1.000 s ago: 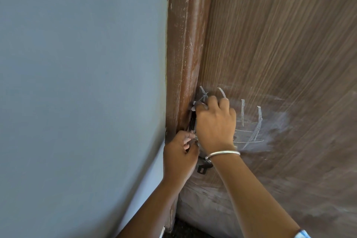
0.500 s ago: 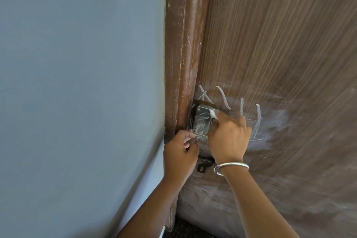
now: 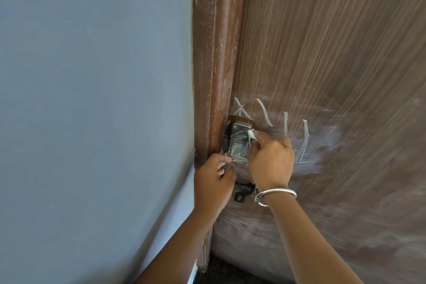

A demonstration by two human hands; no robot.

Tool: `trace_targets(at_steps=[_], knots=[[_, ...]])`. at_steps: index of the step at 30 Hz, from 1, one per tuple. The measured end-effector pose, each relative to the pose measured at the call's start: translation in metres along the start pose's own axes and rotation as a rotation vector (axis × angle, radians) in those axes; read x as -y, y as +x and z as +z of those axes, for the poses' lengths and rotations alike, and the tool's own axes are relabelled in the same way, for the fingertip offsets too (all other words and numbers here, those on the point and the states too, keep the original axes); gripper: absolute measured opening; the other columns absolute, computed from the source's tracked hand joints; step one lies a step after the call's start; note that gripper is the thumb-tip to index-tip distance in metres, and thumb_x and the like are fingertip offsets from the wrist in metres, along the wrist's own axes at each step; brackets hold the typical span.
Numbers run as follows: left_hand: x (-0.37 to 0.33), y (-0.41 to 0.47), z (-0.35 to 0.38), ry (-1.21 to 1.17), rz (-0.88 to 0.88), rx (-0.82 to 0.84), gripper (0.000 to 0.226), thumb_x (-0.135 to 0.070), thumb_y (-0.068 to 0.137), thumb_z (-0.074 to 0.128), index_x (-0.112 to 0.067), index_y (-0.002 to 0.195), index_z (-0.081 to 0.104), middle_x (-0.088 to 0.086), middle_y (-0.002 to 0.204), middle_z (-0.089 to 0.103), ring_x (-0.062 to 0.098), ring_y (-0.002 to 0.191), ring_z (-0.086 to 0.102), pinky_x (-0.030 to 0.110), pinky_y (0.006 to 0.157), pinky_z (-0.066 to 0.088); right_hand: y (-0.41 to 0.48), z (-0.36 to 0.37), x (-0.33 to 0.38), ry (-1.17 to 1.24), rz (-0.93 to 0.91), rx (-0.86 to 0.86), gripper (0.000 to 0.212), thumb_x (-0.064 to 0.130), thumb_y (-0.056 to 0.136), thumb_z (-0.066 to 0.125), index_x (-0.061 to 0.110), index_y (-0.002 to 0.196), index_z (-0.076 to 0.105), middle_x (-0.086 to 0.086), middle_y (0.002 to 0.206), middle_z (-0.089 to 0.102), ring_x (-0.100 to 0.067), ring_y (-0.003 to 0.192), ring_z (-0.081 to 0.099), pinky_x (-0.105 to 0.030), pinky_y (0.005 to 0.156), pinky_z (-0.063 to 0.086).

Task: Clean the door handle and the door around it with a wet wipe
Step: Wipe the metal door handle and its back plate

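The right hand (image 3: 270, 159), pinching the wet wipe (image 3: 251, 134), has slid off the lock plate (image 3: 239, 143), baring its streaks; the left hand (image 3: 213, 182) stays curled below.

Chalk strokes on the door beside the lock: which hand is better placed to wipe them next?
Right. The right hand already pinches the wet wipe at the lock plate, right next to the chalk strokes. The left hand sits low by the frame, no wipe visible in it.
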State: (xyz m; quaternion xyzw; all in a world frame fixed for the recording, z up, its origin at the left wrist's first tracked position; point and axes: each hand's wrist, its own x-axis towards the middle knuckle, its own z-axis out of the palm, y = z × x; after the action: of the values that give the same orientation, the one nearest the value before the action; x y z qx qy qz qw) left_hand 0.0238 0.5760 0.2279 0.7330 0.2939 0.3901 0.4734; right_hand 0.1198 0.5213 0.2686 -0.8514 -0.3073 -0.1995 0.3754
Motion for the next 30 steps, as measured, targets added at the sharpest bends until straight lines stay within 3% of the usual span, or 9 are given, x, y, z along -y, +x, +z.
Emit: trace_targets(at_steps=[5,11,13,17,20,23,26,30], knots=[[0.001,0.0,0.003,0.002,-0.008,0.009,0.02,-0.001,0.083,0.061,-0.014,0.099,0.064,-0.013,0.102,0.062,-0.005,0.094,0.054,-0.002,0.077,0.04,-0.006,0.007,-0.005,-0.15,0.013,0.12,0.024,0.017,0.085,0.053,0.023,0.101,0.071,-0.009,0.065,0.067,-0.032,0.088,0.051,-0.034,0.067,0.036],[0.002,-0.002,0.001,-0.032,-0.014,0.015,0.025,0.001,0.082,0.06,-0.019,0.096,0.061,-0.016,0.102,0.06,-0.012,0.091,0.053,-0.001,0.076,0.04,0.002,-0.003,0.002,-0.007,0.011,-0.011,0.027,0.014,0.084,0.056,0.023,0.105,0.071,-0.008,0.062,0.068,-0.032,0.087,0.052,-0.039,0.072,0.04],[0.003,-0.002,0.002,-0.034,-0.015,0.02,0.025,0.002,0.082,0.059,-0.017,0.098,0.062,-0.014,0.103,0.06,-0.009,0.093,0.054,0.001,0.078,0.041,0.005,-0.004,-0.001,-0.04,0.004,0.055,0.028,0.017,0.085,0.054,0.026,0.107,0.07,-0.008,0.068,0.069,-0.033,0.089,0.054,-0.039,0.074,0.041],[0.005,-0.001,0.003,-0.028,-0.005,0.03,0.025,0.003,0.082,0.059,-0.015,0.099,0.062,-0.014,0.103,0.06,-0.013,0.091,0.052,-0.001,0.078,0.041,0.006,-0.004,-0.012,-0.108,0.058,0.357,0.029,0.025,0.09,0.045,0.03,0.108,0.067,-0.006,0.083,0.071,-0.032,0.09,0.059,-0.041,0.08,0.048],[0.004,-0.002,0.003,-0.047,-0.013,0.033,0.026,0.003,0.082,0.059,-0.018,0.097,0.061,-0.018,0.101,0.058,-0.018,0.088,0.052,-0.002,0.076,0.04,0.01,-0.006,-0.019,0.116,0.17,0.548,0.029,0.024,0.089,0.041,0.025,0.099,0.068,0.001,0.061,0.062,-0.021,0.062,0.058,-0.033,0.061,0.048],[0.004,-0.002,0.003,-0.054,-0.015,0.034,0.028,0.003,0.082,0.06,-0.022,0.094,0.06,-0.021,0.097,0.058,-0.02,0.083,0.053,-0.002,0.075,0.04,0.019,-0.01,-0.024,0.316,0.281,0.635,0.026,0.021,0.088,0.043,0.024,0.078,0.066,0.011,0.035,0.043,-0.005,0.032,0.036,-0.018,0.035,0.029],[0.006,-0.002,0.003,-0.048,-0.014,0.03,0.027,0.002,0.082,0.061,-0.022,0.095,0.06,-0.019,0.098,0.059,-0.021,0.081,0.053,-0.002,0.076,0.04,0.017,-0.012,-0.026,0.444,0.299,0.609,0.031,0.018,0.086,0.045,0.041,0.073,0.062,0.011,0.038,0.043,-0.002,0.028,0.03,-0.016,0.031,0.024],[0.007,-0.002,0.003,-0.049,-0.024,0.036,0.025,0.003,0.081,0.061,-0.018,0.095,0.062,-0.014,0.101,0.06,-0.019,0.085,0.052,-0.002,0.076,0.04,0.016,-0.017,-0.027,0.472,0.28,0.62,0.032,0.022,0.088,0.044,0.045,0.082,0.064,0.002,0.055,0.053,-0.002,0.035,0.035,-0.017,0.037,0.029]])
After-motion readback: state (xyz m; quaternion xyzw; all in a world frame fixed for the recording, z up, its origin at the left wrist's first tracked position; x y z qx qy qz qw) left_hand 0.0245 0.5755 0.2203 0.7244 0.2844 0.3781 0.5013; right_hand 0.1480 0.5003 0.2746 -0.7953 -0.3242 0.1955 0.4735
